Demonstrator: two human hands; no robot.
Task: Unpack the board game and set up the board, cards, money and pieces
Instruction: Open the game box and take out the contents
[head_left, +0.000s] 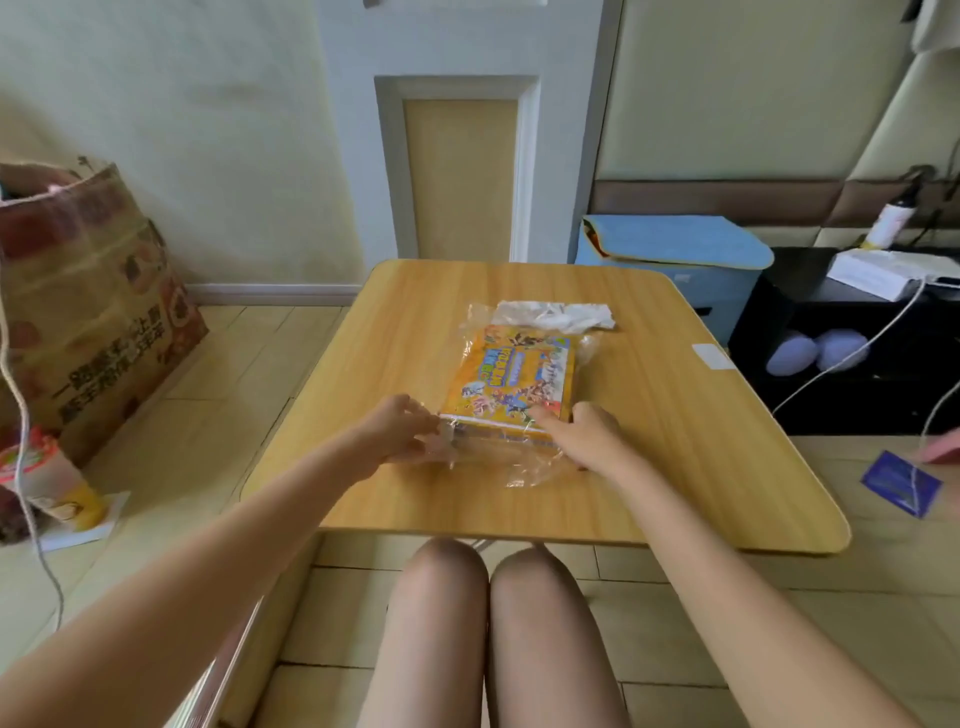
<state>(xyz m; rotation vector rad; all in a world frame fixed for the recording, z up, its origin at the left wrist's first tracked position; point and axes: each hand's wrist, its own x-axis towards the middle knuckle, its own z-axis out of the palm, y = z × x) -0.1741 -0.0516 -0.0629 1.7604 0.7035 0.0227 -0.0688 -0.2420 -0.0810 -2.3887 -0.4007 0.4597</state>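
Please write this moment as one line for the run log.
stage: unwrapping | game box: flat on table, inside clear plastic bag | left hand: pinches bag's near edge | right hand: on box's near end

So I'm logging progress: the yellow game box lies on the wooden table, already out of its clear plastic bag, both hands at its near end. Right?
Not quite. The head view shows the yellow game box still inside the clear plastic bag on the wooden table, with the left hand pinching the bag's near end and the right hand there too.

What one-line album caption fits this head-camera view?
Both hands, left and right, grip the clear plastic bag around a yellow board game box on a wooden table.
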